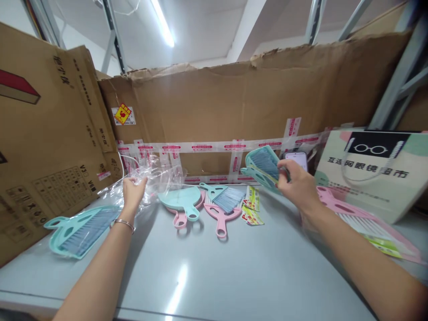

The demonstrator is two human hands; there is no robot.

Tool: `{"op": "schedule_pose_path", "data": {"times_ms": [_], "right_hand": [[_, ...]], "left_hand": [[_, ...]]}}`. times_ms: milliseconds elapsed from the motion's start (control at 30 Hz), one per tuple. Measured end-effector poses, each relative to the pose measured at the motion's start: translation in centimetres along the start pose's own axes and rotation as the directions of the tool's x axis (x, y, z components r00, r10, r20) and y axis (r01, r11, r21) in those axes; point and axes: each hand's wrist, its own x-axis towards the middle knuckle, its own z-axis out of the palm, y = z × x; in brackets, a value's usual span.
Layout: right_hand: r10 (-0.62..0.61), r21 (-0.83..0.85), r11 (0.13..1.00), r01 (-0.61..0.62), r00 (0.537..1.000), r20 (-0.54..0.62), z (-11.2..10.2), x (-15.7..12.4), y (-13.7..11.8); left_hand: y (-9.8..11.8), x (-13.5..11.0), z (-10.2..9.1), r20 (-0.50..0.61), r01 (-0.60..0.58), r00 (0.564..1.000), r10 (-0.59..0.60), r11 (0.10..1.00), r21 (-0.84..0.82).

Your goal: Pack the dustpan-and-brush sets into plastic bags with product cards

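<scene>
My left hand (pixel 134 192) is closed at the fingertips on a clear plastic bag (pixel 160 174) at the back left. Raised off the table, my right hand (pixel 297 182) grips a mint-green dustpan with a grey-bristled brush (pixel 263 166) nested in it. Between the hands, a mint dustpan (pixel 182 199) lies over a pink dustpan (pixel 180 220). Beside them are a mint brush (pixel 224 196) and a pink brush (pixel 221 218), partly overlapping. Small green-and-yellow printed cards (pixel 252 209) lie to their right. A wrapped mint dustpan set (pixel 85 232) rests left of my left forearm.
A pink dustpan set (pixel 364 218) lies at the right, partly behind my right forearm. Behind it stand a printed paper bag (pixel 371 178) and a phone (pixel 297 158). Cardboard boxes (pixel 214 102) wall the back and left of the grey table (pixel 214 276).
</scene>
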Motion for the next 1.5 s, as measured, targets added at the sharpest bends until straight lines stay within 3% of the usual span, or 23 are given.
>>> {"op": "schedule_pose_path", "data": {"times_ms": [67, 133, 233, 300, 367, 400, 433, 467, 533, 567, 633, 700, 733, 800, 867, 933, 1000, 1067, 1133, 1233, 1333, 1433, 1500], "right_hand": [[0.066, 0.074, 0.995, -0.06, 0.995, -0.08, -0.2, 0.3, 0.6], [0.256, 0.321, 0.927, -0.192, 0.951, -0.17, 0.2, 0.8, 1.2], [0.481, 0.606, 0.726, -0.325, 0.87, -0.109, 1.2, 1.1, 1.4], [0.505, 0.649, 0.642, -0.407, 0.862, 0.041, 2.1, 0.8, 0.8], [0.477, 0.678, 0.541, -0.497, 0.845, 0.239, 2.9, -0.1, -0.5], [0.442, 0.683, 0.483, -0.549, 0.826, 0.351, 3.3, -0.6, -1.3], [0.396, 0.674, 0.427, -0.603, 0.795, 0.46, 3.5, -1.1, -2.2], [0.345, 0.65, 0.384, -0.656, 0.755, 0.558, 3.7, -1.6, -3.1], [0.275, 0.591, 0.379, -0.713, 0.696, 0.663, 3.6, -2.2, -4.8], [0.283, 0.59, 0.434, -0.681, 0.724, 0.629, 3.4, -2.4, -5.6], [0.278, 0.595, 0.651, -0.472, 0.877, 0.391, 2.7, -2.5, -7.1], [0.047, 0.464, 0.877, -0.122, 0.984, 0.17, 1.9, -2.5, -8.8], [-0.118, 0.372, 0.927, 0.048, 0.979, 0.166, 1.7, -2.5, -9.6], [-0.355, 0.257, 0.925, 0.281, 0.881, 0.313, 1.5, -2.5, -11.1], [-0.418, 0.236, 0.907, 0.35, 0.821, 0.389, 1.7, -2.2, -11.9], [-0.402, 0.258, 0.909, 0.327, 0.853, 0.332, 2.1, -1.4, -11.5], [-0.391, 0.267, 0.907, 0.325, 0.886, 0.249, 2.6, -0.6, -10.0], [-0.437, 0.192, 0.897, 0.397, 0.856, 0.275, 3.5, -0.2, -8.1], [-0.497, 0.072, 0.851, 0.52, 0.754, 0.429, 4.7, -0.6, -6.4], [-0.498, 0.004, 0.776, 0.631, 0.608, 0.618, 6.6, -2.4, -5.0], [-0.467, 0.019, 0.765, 0.644, 0.534, 0.704, 7.9, -4.1, -4.8], [-0.408, 0.025, 0.803, 0.595, 0.52, 0.75, 7.8, -4.5, -4.1], [-0.381, 0.026, 0.851, 0.525, 0.584, 0.717, 6.4, -4.2, -2.3]], "left_hand": [[0.6, -0.7, -0.3, -0.126, -0.087, 0.987, 0.103, 0.988, 0.125], [2.0, -1.9, 0.0, -0.189, -0.271, 0.93, 0.316, 0.935, 0.23], [4.5, -4.4, 1.5, 0.007, -0.48, 0.877, 0.48, 0.877, 0.01], [5.9, -6.2, 2.6, 0.346, -0.351, 0.819, 0.457, 0.877, -0.328], [6.9, -7.9, 3.5, 0.635, 0.004, 0.655, 0.409, 0.839, -0.544], [7.2, -8.6, 3.8, 0.701, 0.15, 0.577, 0.42, 0.789, -0.596], [7.5, -9.1, 3.8, 0.72, 0.254, 0.533, 0.445, 0.727, -0.638], [7.7, -9.4, 3.7, 0.713, 0.317, 0.518, 0.472, 0.669, -0.672], [8.1, -9.7, 3.1, 0.671, 0.353, 0.55, 0.497, 0.59, -0.726], [8.2, -9.6, 2.7, 0.651, 0.345, 0.574, 0.496, 0.575, -0.742], [8.6, -9.5, 1.9, 0.62, 0.298, 0.608, 0.496, 0.581, -0.757], [9.1, -9.7, 1.4, 0.579, 0.218, 0.624, 0.525, 0.594, -0.774], [9.4, -9.8, 1.2, 0.554, 0.17, 0.623, 0.553, 0.595, -0.786], [9.9, -10.0, 0.9, 0.505, 0.071, 0.605, 0.615, 0.591, -0.804], [10.0, -9.5, 0.5, 0.451, -0.038, 0.595, 0.665, 0.583, -0.811], [9.5, -8.3, -0.1, 0.35, -0.158, 0.657, 0.668, 0.575, -0.803], [8.6, -6.6, -0.6, 0.185, -0.295, 0.763, 0.619, 0.588, -0.753], [7.5, -5.2, -0.8, 0.071, -0.438, 0.796, 0.602, 0.652, -0.619], [6.8, -4.6, -0.8, 0.148, -0.583, 0.708, 0.69, 0.69, -0.43], [6.5, -5.1, -0.2, 0.472, -0.756, 0.497, 0.728, 0.631, -0.177], [6.4, -5.9, 0.2, 0.678, -0.819, 0.4, 0.617, 0.572, -0.037], [6.0, -6.0, 0.3, 0.832, -0.807, 0.31, 0.46, 0.591, -0.026], [5.8, -5.9, 0.2, 0.882, -0.791, 0.291, 0.37, 0.611, 0.005]]}}
